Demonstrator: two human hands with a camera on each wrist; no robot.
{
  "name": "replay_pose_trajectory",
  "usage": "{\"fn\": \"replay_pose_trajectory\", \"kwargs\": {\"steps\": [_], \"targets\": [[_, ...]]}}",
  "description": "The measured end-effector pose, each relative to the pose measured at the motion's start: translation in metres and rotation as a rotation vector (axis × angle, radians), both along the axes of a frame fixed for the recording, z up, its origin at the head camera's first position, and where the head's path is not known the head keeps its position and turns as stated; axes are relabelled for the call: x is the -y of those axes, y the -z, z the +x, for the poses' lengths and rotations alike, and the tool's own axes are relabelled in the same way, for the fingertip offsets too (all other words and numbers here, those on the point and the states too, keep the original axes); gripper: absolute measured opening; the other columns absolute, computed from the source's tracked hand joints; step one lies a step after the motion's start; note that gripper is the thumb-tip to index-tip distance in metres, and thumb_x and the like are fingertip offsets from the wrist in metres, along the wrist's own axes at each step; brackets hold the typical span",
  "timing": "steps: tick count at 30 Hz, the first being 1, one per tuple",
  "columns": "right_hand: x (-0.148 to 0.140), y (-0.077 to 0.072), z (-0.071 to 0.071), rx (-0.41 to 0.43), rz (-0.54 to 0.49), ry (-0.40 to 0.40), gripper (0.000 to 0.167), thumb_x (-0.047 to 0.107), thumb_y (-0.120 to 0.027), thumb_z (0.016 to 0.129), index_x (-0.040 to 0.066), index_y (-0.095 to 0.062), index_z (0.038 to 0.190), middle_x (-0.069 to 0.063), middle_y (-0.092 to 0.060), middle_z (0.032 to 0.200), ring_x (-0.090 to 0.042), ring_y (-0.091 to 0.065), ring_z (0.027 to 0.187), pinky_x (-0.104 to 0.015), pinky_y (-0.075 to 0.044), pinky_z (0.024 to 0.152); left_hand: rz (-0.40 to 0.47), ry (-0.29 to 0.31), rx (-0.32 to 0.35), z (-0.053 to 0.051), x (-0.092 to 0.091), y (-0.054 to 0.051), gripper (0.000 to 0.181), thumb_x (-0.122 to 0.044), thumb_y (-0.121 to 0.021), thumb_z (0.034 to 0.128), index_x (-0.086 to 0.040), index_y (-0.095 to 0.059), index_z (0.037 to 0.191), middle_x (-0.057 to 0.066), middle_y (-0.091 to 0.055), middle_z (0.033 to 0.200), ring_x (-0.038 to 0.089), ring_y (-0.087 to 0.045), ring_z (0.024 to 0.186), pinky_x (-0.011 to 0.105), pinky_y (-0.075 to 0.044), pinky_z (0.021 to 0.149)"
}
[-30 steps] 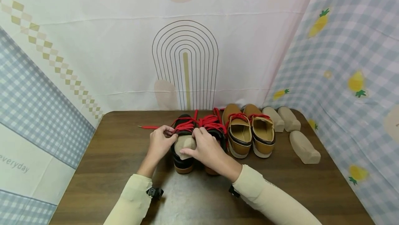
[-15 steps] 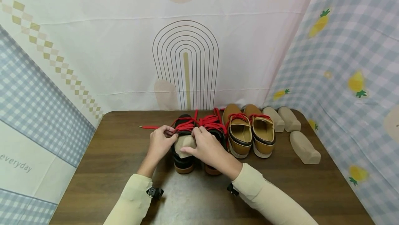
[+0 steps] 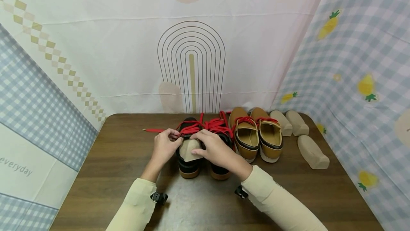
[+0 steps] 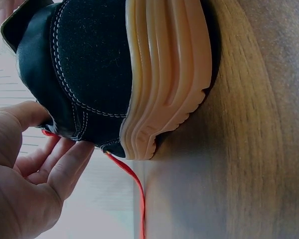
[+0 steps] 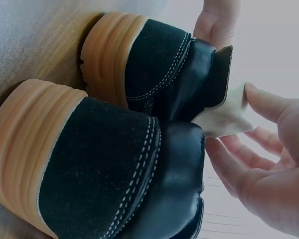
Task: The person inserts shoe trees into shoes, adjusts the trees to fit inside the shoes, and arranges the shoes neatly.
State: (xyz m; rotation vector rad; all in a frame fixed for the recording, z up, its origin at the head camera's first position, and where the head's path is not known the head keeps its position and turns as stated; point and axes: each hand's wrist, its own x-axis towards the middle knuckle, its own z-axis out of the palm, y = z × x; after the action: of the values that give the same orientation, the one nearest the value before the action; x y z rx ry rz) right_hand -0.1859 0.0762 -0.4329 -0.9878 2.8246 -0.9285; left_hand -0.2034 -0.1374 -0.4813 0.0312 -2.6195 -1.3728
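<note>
In the head view, a beige shoe insert [image 3: 189, 150] sits partly inside the opening of the left black shoe [image 3: 189, 169], under red laces [image 3: 190, 129]. My left hand [image 3: 164, 147] pinches the shoe's edge near the laces; the left wrist view has its thumb and fingers on the black collar [image 4: 35, 64]. From the right, my right hand [image 3: 217, 150] holds the insert, with thumb and fingers around it in the right wrist view, where the beige piece [image 5: 226, 117] sticks out of the shoe. The other black shoe [image 3: 220, 171] stands alongside, partly under my right hand.
Two tan shoes [image 3: 246, 149] with red laces stand right of the black pair. Further right lie three beige inserts [image 3: 312, 151] on the brown table [image 3: 121, 174]. A red lace end [image 3: 153, 130] stretches left across the tabletop. Behind hangs a pale curtain [image 3: 128, 56].
My right hand has shifted slightly, its fingers now reaching across the top of the insert. My left hand has stayed in place on the shoe.
</note>
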Motion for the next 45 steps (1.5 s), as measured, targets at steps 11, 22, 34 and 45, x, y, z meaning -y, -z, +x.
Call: {"fn": "replay_pose_trajectory", "kwargs": {"steps": [11, 22, 34, 45], "targets": [[0.003, 0.008, -0.001, -0.062, -0.058, 0.009, 0.04, 0.026, -0.083, 0.087, 0.013, -0.071, 0.122, -0.003, -0.069, 0.116, -0.017, -0.066, 0.102, -0.035, -0.055, 0.086, 0.008, -0.001, 0.005, 0.0, 0.0, -0.001, 0.016, -0.014, -0.081, 0.0827, -0.006, -0.075, 0.095, 0.007, -0.076, 0.088, 0.02, -0.072, 0.081, 0.032, -0.057, 0.073], [0.008, 0.015, -0.007, -0.104, -0.072, -0.005, 0.041, 0.025, -0.082, 0.088, 0.01, -0.07, 0.124, -0.004, -0.067, 0.117, -0.017, -0.066, 0.106, -0.036, -0.056, 0.09, 0.008, -0.003, 0.012, 0.001, 0.001, -0.002, 0.016, -0.014, -0.08, 0.0837, -0.006, -0.075, 0.096, 0.008, -0.076, 0.089, 0.021, -0.072, 0.082, 0.033, -0.058, 0.074], [0.01, 0.016, -0.008, -0.172, -0.004, 0.005, 0.04, 0.028, -0.081, 0.089, 0.015, -0.071, 0.126, -0.003, -0.065, 0.116, -0.018, -0.063, 0.107, -0.038, -0.054, 0.092, 0.008, 0.008, 0.021, 0.001, 0.0, -0.002, 0.016, -0.014, -0.08, 0.0843, -0.006, -0.075, 0.097, 0.008, -0.076, 0.09, 0.021, -0.072, 0.082, 0.034, -0.058, 0.074], [0.005, 0.004, -0.013, -0.115, 0.036, -0.113, 0.043, 0.012, -0.08, 0.091, 0.014, -0.069, 0.132, -0.006, -0.065, 0.129, -0.021, -0.063, 0.117, -0.042, -0.053, 0.098, -0.005, 0.015, 0.019, 0.0, 0.0, -0.001, 0.016, -0.015, -0.079, 0.0849, -0.006, -0.074, 0.097, 0.008, -0.076, 0.09, 0.021, -0.073, 0.082, 0.034, -0.059, 0.074]]}}
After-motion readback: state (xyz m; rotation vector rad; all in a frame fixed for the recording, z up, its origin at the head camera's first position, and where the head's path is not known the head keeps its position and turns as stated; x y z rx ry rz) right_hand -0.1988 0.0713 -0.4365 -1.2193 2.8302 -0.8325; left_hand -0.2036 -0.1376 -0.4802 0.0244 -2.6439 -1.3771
